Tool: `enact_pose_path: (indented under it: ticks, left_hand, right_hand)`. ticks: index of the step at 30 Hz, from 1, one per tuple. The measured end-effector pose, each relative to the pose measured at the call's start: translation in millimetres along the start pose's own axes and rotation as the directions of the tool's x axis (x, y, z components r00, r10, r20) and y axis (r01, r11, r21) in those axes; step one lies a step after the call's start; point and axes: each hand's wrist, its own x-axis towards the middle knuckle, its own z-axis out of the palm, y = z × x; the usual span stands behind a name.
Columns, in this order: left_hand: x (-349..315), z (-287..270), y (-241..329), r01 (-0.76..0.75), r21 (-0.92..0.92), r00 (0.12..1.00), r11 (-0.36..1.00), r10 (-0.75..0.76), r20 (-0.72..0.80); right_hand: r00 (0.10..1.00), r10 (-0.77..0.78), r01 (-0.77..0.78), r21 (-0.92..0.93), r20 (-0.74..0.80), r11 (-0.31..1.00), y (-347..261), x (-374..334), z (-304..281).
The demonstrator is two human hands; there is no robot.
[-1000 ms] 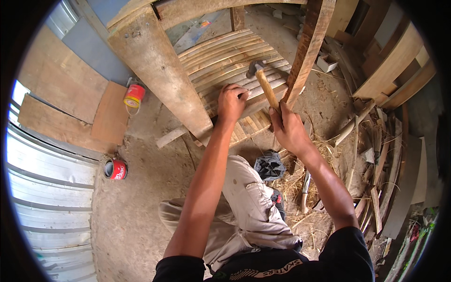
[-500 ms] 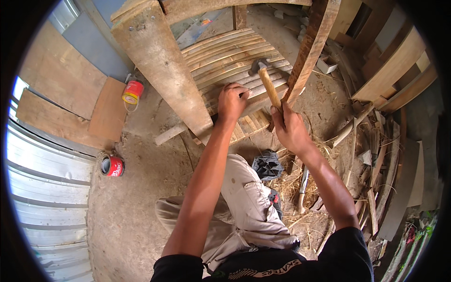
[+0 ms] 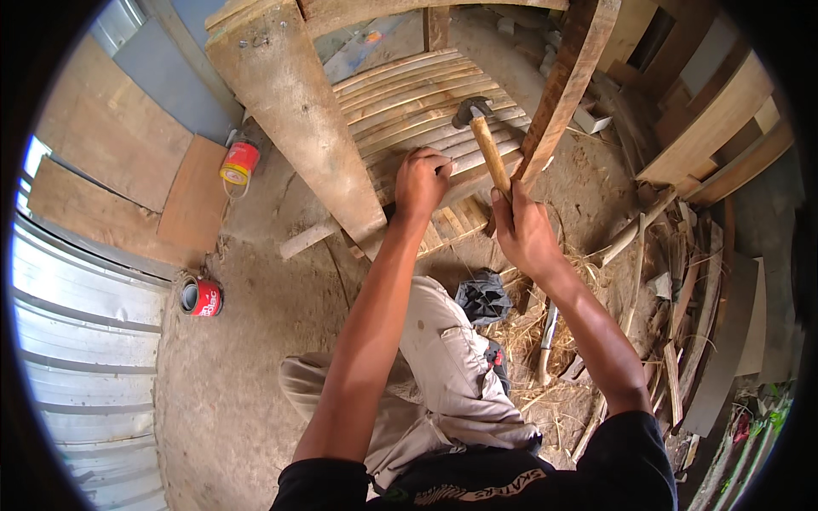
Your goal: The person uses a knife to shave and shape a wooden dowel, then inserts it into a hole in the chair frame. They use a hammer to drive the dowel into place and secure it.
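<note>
My right hand [image 3: 522, 230] is wrapped round the wooden handle of a hammer [image 3: 492, 156]. The hammer's dark metal head is up, above the bamboo slats [image 3: 417, 106] of a wooden frame. Left of the hammer, my left hand [image 3: 420, 183] is closed in a pinch at the near edge of the slats. Whatever its fingertips grip is too small to make out. A wide upright board [image 3: 298, 111] of the frame stands left of my left hand, and a narrower wooden post [image 3: 569, 77] rises beyond my right hand.
Two red cans, one with a yellow base [image 3: 239, 162] and one open [image 3: 202, 297], stand on the floor at left. A black bag [image 3: 484, 297] and a blade with a pale handle [image 3: 547, 345] lie near my leg among straw. Wood scraps [image 3: 694, 298] pile up at right.
The hammer head sits slightly higher, tilted up a little. My left hand stays in its pinch at nearly the same spot. The view has shifted slightly.
</note>
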Motion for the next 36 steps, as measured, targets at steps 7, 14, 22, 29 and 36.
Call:
enact_pose_path:
  ticks: [7,14,22,29,36]
  left_hand:
    - [-3.6,-1.0,4.9,-0.061,0.047,0.998,0.997,0.062,-0.005]
    - [-11.6,-4.0,9.6,-0.188,0.156,0.982,0.97,0.188,0.02]
    - [-12.7,-6.1,12.6,-0.165,0.095,0.985,0.982,0.159,0.064]
    - [-11.9,-6.3,13.3,-0.155,0.109,0.986,0.982,0.147,0.08]
    - [-11.4,-5.5,11.2,-0.159,0.096,0.986,0.983,0.153,0.066]
  right_hand:
    - [0.998,0.052,-0.049,-0.08,0.036,0.996,-2.7,1.9,-9.3]
    - [0.998,-0.042,0.048,-0.109,0.052,0.993,0.0,-6.9,0.0]
    - [0.993,-0.055,0.073,-0.165,0.108,0.984,0.4,2.4,-12.3]
    - [0.992,-0.106,0.113,-0.118,0.07,0.987,1.9,5.4,-9.0]
    - [0.987,-0.104,0.123,-0.165,0.121,0.979,11.0,5.8,-4.5]
